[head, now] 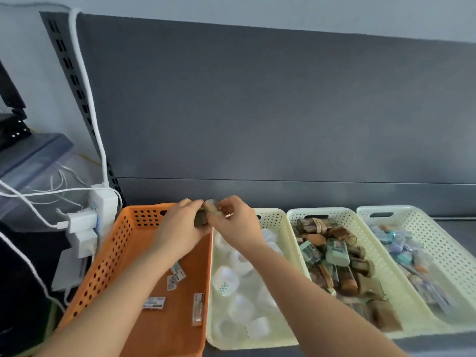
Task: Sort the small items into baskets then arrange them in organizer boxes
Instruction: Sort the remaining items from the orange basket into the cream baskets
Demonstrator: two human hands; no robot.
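Both my hands meet above the far end of the orange basket [123,243]. My left hand [177,228] and my right hand [237,225] together grip a small brownish-green packet [204,215], blurred, held between the fingers. Several flat labelled packets [177,273] lie on the orange basket's floor. To its right stand three cream baskets: one [273,217] with clear white plastic cases, one [296,217] with brown and green packets [337,256], one [422,217] with blue and purple wrapped items [401,246].
A dark grey panel [257,112] rises right behind the baskets. At the left, a white power strip with plugs and cables [100,210] stands close to the orange basket, with a clear storage box [33,166] beyond it.
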